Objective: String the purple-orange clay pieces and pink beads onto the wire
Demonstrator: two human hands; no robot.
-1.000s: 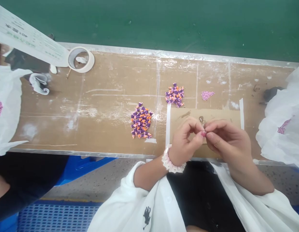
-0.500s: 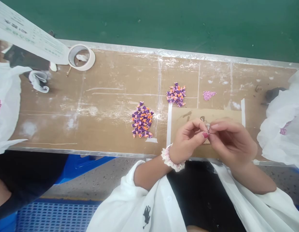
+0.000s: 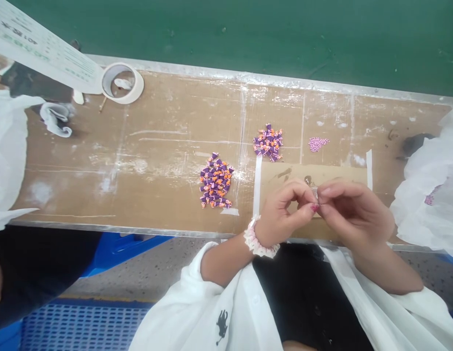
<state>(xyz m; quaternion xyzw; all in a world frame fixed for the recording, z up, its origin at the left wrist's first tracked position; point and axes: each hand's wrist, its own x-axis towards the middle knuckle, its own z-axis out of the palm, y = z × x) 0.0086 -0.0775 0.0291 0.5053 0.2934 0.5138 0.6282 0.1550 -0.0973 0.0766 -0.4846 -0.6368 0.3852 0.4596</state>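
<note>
My left hand (image 3: pixel 286 209), with a lace scrunchie at its wrist, pinches thumb against forefinger. My right hand (image 3: pixel 352 214) is pinched too, its fingertips meeting the left ones over a taped-down sheet of brown paper (image 3: pixel 272 187). Whatever sits between the fingertips is tiny and mostly hidden, so its kind cannot be made out. Just beyond the fingers a small brownish blob (image 3: pixel 307 180) lies on the paper. Past the paper are a pile of purple and orange figurines (image 3: pixel 269 144) and a small heap of pink pieces (image 3: pixel 317 144). A larger figurine pile (image 3: pixel 216 183) lies to the left.
A tape roll (image 3: pixel 123 84) stands at the far left beside a white printed sheet (image 3: pixel 47 48). Crumpled white plastic (image 3: pixel 427 195) covers the table's right end, and more white plastic (image 3: pixel 9 161) lies at the left edge. Another person's dark-clothed leg (image 3: pixel 39 268) shows at lower left.
Both hands stay pinched together, with small shifts of the fingers. My right hand has moved slightly right. The piles look unchanged, and the view has shifted a little.
</note>
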